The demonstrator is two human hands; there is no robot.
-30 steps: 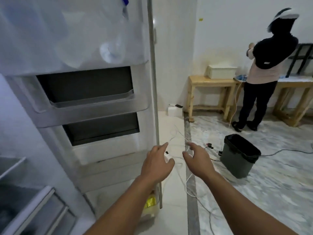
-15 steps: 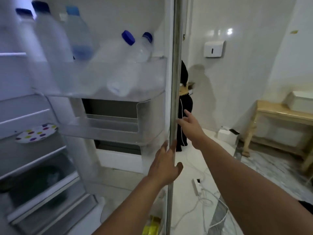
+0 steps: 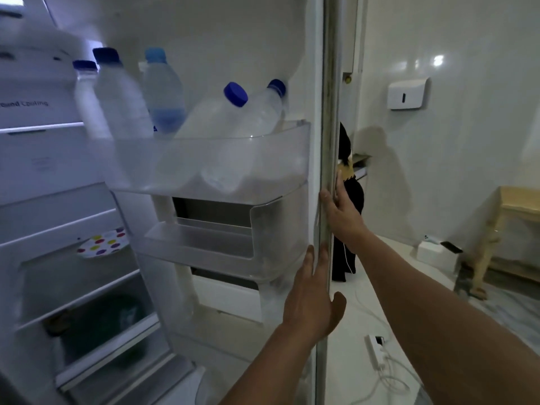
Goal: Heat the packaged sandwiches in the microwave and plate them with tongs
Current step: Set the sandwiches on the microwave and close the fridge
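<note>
Both hands sit on the metal edge of the open fridge door [image 3: 325, 141]: left hand [image 3: 311, 302] flat, fingers straight; right hand [image 3: 339, 209] thumb wrapped round it. Frosted plastic bottles [image 3: 222, 124] fill the clear door bin. Sandwiches not visible. Glossy white walls, pale floor.

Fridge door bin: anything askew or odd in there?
Yes. In the top door bin, two blue-capped bottles lie tipped toward the door edge while three others stand upright. No spill visible.
</note>
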